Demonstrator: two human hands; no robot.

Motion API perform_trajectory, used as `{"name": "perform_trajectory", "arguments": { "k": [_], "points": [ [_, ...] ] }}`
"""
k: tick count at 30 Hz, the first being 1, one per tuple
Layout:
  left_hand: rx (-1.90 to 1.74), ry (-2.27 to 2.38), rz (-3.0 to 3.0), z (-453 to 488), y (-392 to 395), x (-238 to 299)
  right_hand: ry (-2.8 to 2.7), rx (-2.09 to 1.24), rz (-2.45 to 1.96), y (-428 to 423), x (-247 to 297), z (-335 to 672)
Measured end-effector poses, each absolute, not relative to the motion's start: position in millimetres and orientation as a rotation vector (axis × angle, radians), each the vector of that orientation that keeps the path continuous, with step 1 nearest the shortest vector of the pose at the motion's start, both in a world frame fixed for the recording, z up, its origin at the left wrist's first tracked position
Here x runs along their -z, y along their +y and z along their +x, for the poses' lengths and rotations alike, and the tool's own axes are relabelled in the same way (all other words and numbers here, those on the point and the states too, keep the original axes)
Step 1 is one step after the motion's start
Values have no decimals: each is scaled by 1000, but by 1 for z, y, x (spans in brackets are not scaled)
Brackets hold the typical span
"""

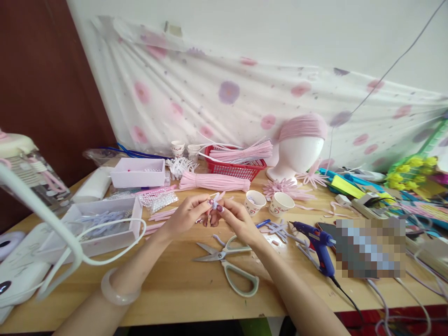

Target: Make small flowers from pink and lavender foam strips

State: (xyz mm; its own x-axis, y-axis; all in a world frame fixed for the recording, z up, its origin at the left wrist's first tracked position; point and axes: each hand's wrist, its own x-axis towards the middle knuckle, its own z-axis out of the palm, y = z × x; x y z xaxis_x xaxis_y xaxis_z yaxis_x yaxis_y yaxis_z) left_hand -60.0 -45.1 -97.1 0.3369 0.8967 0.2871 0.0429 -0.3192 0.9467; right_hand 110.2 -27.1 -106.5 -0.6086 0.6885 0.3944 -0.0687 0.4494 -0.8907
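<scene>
My left hand (192,212) and my right hand (235,215) meet above the middle of the table, fingers closed in a pinch. Between their fingertips is a small, pale lavender pipe cleaner piece (216,199), partly covered by the fingers. A pair of scissors (221,255) lies spread just below the hands, its grey-green handles toward the right. Behind the fingers rests a tied bundle of pink pipe cleaners (213,182). Two paper cups (255,203) stand to the right, close to short lavender pipe cleaner pieces (277,229).
A blue glue gun (319,247) with a black cord lies at right. White boxes (138,173) and a white lamp arm (45,219) occupy the left. At the back are a red basket (231,170) and a foam head (297,151). Cables (385,298) trail at the right edge.
</scene>
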Motion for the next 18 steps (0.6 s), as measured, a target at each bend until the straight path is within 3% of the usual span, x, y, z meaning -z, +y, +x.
{"name": "perform_trajectory", "arguments": {
  "k": [7, 13, 18],
  "points": [
    [-1002, 841, 1768, -69, -47, 95, -2074, -1290, -566, -24, 108, 114],
    [-1122, 926, 1634, -65, -46, 97, -1969, -1360, -622, -26, 106, 114],
    [-1371, 1105, 1720, -62, -48, 101, -1920, -977, -703, -32, 107, 109]
  ]
}}
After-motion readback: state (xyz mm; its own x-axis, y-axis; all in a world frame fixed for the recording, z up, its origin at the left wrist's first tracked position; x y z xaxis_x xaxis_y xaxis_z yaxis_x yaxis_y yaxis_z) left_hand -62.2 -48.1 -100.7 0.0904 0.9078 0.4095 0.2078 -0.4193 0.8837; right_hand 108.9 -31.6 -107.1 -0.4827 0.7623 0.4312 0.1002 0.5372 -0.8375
